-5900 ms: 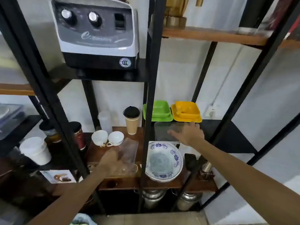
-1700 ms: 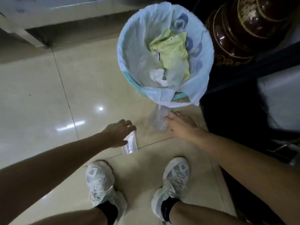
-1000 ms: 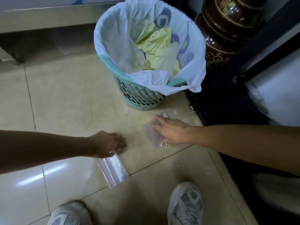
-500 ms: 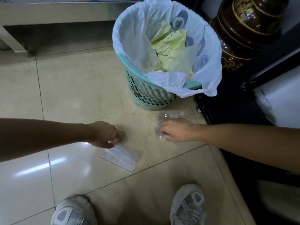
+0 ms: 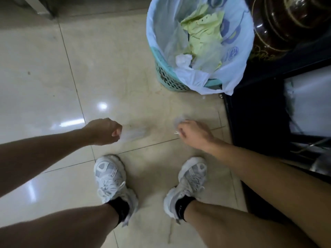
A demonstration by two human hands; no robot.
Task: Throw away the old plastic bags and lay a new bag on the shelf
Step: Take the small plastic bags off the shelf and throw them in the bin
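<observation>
Over the tiled floor my left hand (image 5: 104, 131) is closed in a fist on a clear plastic bag (image 5: 133, 135), which trails to its right as a motion-blurred streak. My right hand (image 5: 192, 132) is closed on a second clear bag (image 5: 179, 120), crumpled and poking out past the fingers. Both hands hang short of a teal mesh waste basket (image 5: 168, 77) lined with a white and blue bag (image 5: 231, 72). Inside the basket lie yellow-green plastic and a white crumpled piece. The shelf is out of view.
A dark brown glazed jar (image 5: 286, 24) stands right of the basket. A black frame base (image 5: 254, 119) runs along the right edge. My two white sneakers (image 5: 111, 178) stand on the glossy beige tiles below the hands.
Both bags have come up off the floor into my closed hands. The view has risen and tilted down, so the hands sit farther from the basket and both shoes show.
</observation>
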